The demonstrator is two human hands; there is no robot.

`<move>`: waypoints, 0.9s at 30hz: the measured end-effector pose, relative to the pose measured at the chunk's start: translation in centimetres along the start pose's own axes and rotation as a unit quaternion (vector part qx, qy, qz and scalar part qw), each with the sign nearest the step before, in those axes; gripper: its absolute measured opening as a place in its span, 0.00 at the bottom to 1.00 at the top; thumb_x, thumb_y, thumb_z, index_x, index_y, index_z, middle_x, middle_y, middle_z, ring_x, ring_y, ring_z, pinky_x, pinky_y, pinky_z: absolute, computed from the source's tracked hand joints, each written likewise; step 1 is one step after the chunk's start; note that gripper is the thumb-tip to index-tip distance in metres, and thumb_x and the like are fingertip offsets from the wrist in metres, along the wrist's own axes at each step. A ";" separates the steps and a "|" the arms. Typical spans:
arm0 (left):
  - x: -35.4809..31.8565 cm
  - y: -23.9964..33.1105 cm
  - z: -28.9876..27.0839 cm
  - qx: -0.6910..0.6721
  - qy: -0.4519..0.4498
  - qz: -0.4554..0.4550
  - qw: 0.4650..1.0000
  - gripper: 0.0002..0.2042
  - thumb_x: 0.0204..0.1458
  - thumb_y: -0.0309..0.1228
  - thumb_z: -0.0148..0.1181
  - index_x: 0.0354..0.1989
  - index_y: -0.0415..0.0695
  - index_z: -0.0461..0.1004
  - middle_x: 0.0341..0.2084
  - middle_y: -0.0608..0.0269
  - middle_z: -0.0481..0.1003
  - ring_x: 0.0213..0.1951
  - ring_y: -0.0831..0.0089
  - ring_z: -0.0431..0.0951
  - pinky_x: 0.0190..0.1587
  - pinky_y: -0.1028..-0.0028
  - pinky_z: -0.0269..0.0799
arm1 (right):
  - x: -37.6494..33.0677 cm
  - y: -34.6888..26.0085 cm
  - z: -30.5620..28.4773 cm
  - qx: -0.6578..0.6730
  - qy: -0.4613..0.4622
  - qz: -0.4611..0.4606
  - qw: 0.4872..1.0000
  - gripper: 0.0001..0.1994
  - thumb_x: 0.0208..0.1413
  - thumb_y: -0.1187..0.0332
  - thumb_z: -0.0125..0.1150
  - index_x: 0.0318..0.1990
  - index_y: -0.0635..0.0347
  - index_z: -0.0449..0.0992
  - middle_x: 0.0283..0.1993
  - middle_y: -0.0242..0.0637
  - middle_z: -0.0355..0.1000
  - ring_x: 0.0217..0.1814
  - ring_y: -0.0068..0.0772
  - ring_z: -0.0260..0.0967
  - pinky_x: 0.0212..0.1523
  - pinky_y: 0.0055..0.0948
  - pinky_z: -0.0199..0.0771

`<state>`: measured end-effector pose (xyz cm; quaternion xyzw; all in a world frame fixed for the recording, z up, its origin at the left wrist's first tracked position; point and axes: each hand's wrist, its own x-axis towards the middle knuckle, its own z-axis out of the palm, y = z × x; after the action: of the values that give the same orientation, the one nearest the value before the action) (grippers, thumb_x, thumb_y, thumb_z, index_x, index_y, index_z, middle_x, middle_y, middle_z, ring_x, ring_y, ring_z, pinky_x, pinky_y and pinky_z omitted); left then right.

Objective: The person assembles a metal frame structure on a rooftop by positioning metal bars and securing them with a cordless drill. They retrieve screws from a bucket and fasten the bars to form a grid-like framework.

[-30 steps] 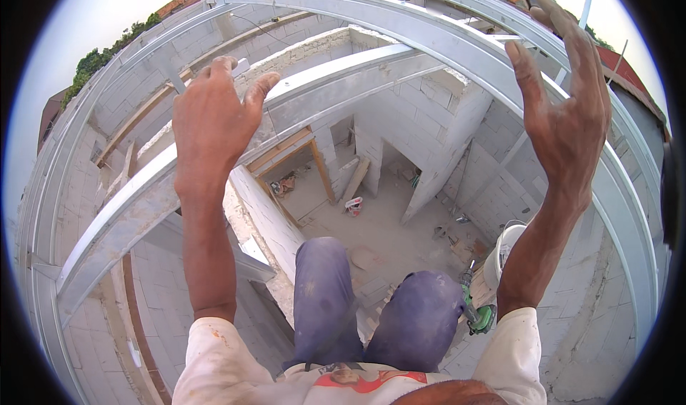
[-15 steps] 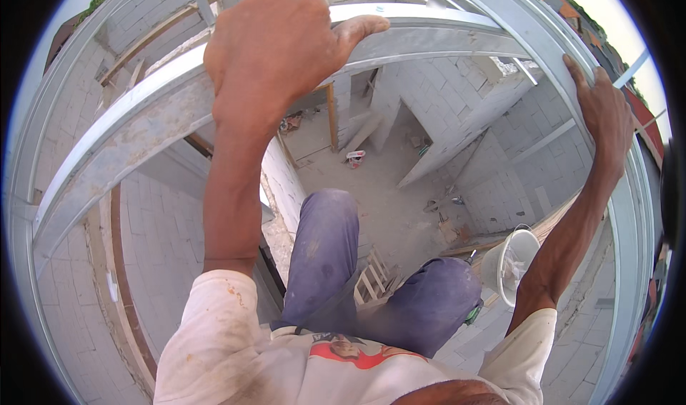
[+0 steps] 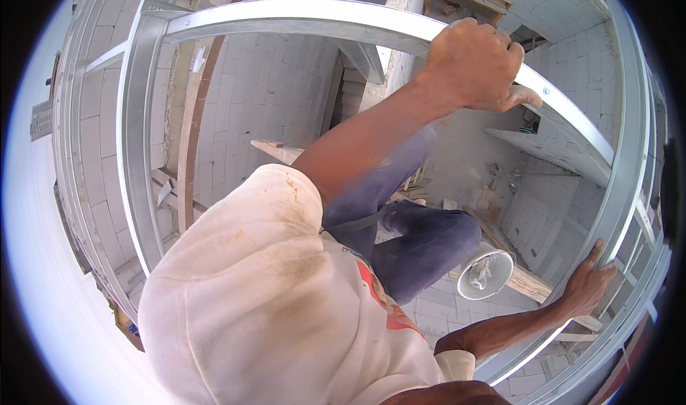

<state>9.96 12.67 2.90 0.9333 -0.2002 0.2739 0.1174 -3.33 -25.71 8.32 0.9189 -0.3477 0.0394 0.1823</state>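
Note:
My left hand (image 3: 475,66) is closed around a curved grey steel beam (image 3: 300,21) that runs across the top of the view. My left arm stretches up to it from the stained white shirt (image 3: 271,298). My right hand (image 3: 586,287) is low on the right. It grasps a second steel rail (image 3: 622,191), with the thumb up and the fingers behind the metal. My legs in dark blue trousers (image 3: 421,241) hang between the two beams, high above a grey floor (image 3: 464,162).
A white bucket (image 3: 486,273) hangs or sits by my right knee, beside a wooden plank (image 3: 529,283). Pale block walls (image 3: 264,98) drop away below. A wooden post (image 3: 189,119) and another steel upright (image 3: 136,119) stand at the left. Debris lies on the floor.
The view has swung to the left and down. My left hand has closed on the beam and now sits at the upper right. My right hand has dropped down the right rail.

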 end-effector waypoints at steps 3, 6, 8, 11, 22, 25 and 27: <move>0.2 1.0 -1.6 -0.050 -0.065 -0.061 0.995 0.29 0.48 0.64 0.66 0.30 0.45 0.83 0.23 0.64 0.79 0.30 0.65 0.81 0.42 0.67 0.75 | 0.7 1.1 0.0 0.073 -0.057 -0.058 0.994 0.38 0.64 0.37 0.55 0.66 0.63 0.67 0.55 0.55 0.78 0.57 0.56 0.78 0.55 0.52 0.78; -1.2 0.8 -3.8 -0.144 -0.007 -0.104 0.984 0.27 0.50 0.55 0.70 0.50 0.47 0.80 0.45 0.64 0.81 0.54 0.66 0.78 0.65 0.55 0.59 | 1.2 1.6 -0.2 0.094 -0.072 -0.114 0.986 0.36 0.63 0.41 0.60 0.64 0.65 0.66 0.54 0.57 0.78 0.56 0.59 0.78 0.53 0.51 0.78; -2.9 -1.1 -9.5 -0.137 0.026 -0.168 0.976 0.29 0.51 0.51 0.72 0.58 0.48 0.75 0.56 0.66 0.76 0.63 0.68 0.70 0.70 0.49 0.48 | 1.5 1.7 -1.0 0.135 -0.117 -0.126 0.976 0.34 0.63 0.44 0.62 0.62 0.65 0.66 0.52 0.59 0.78 0.55 0.60 0.78 0.52 0.53 0.77; -8.6 -9.0 -19.1 0.119 0.048 -0.264 0.956 0.31 0.53 0.44 0.73 0.61 0.43 0.70 0.60 0.56 0.71 0.65 0.60 0.64 0.68 0.50 0.45 | 1.6 1.6 -1.3 0.152 -0.106 -0.131 0.974 0.32 0.63 0.46 0.63 0.60 0.66 0.66 0.49 0.56 0.79 0.53 0.60 0.79 0.51 0.53 0.77; -27.8 -17.4 -40.6 0.253 -0.283 -0.601 0.703 0.40 0.50 0.50 0.73 0.62 0.34 0.63 0.51 0.34 0.75 0.54 0.43 0.78 0.54 0.51 0.74 | 0.6 0.8 -4.3 0.146 -0.128 -0.159 0.968 0.33 0.63 0.47 0.64 0.57 0.73 0.66 0.47 0.59 0.78 0.50 0.61 0.79 0.48 0.53 0.78; -26.5 -18.5 -41.0 0.273 -0.304 -0.580 0.705 0.31 0.51 0.49 0.72 0.50 0.37 0.67 0.41 0.38 0.80 0.44 0.41 0.82 0.46 0.52 0.78 | 0.6 0.5 -5.0 0.161 -0.139 -0.155 0.965 0.34 0.63 0.47 0.64 0.57 0.74 0.65 0.48 0.60 0.77 0.51 0.62 0.78 0.50 0.54 0.76; -26.4 -18.3 -40.9 0.289 -0.296 -0.557 0.721 0.28 0.51 0.48 0.72 0.45 0.39 0.67 0.39 0.39 0.80 0.42 0.40 0.82 0.44 0.50 0.78 | 0.6 0.4 -5.2 0.169 -0.144 -0.155 0.963 0.34 0.63 0.47 0.64 0.58 0.75 0.65 0.49 0.62 0.76 0.52 0.64 0.77 0.52 0.54 0.75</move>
<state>-21.33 50.58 19.84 0.8990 0.4195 -0.0863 -0.0916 -2.83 -24.44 13.39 0.9749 -0.2119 -0.0645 -0.0236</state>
